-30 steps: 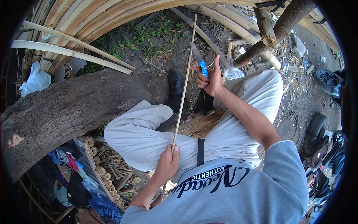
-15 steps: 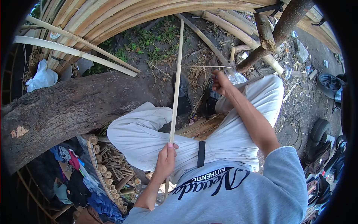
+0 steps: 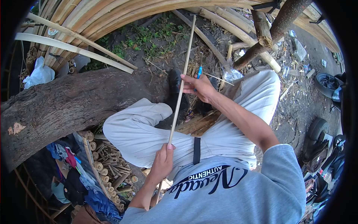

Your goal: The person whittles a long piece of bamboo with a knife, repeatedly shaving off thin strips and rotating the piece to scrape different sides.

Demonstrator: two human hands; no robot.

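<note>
A long, narrow bamboo strip [image 3: 179,102] slants up from beside my waist, over my lap, to the ground beyond my shoes. My left hand [image 3: 162,162] is closed around it by my left hip. Farther up, my right hand [image 3: 201,87] meets the strip, its thumb side against it and some fingers reaching past its edge. That hand also grips a slim blue-handled tool [image 3: 199,72] with a thin tip pointing away from me; I cannot tell its exact kind. A thin pale sliver [image 3: 222,79] shows just beyond the right hand.
A thick tree trunk [image 3: 67,100] lies to the left. Long bamboo slats [image 3: 123,16] curve across the far side, with poles [image 3: 238,31] and a branch [image 3: 287,22] at upper right. Cut bamboo pieces [image 3: 112,160] are stacked at lower left, near clothes [image 3: 97,201].
My right hand has moved left onto the bamboo strip, and the blue tool in it now shows. The strip's far end has swung right. My left hand keeps its hold.
</note>
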